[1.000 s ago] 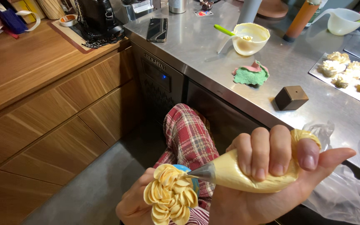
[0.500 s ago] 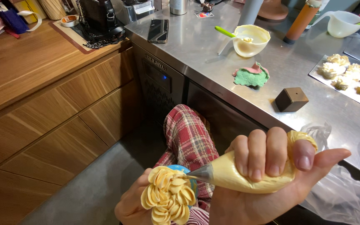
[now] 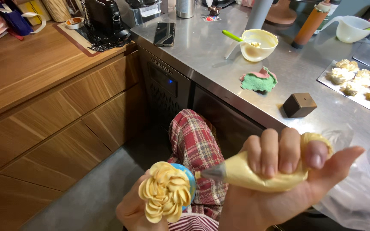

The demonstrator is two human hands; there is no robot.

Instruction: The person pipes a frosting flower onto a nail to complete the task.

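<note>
While held low, the buttercream flower shows ruffled, pale-yellow petals.

bright even light, perhaps slight edge distortion

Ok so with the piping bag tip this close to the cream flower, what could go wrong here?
The metal tip of the piping bag in the right hand sits right beside the cream flower; a nudge could dent a petal. The left hand holds the flower over the floor, off the counter, so a slip would likely ruin it.
</note>
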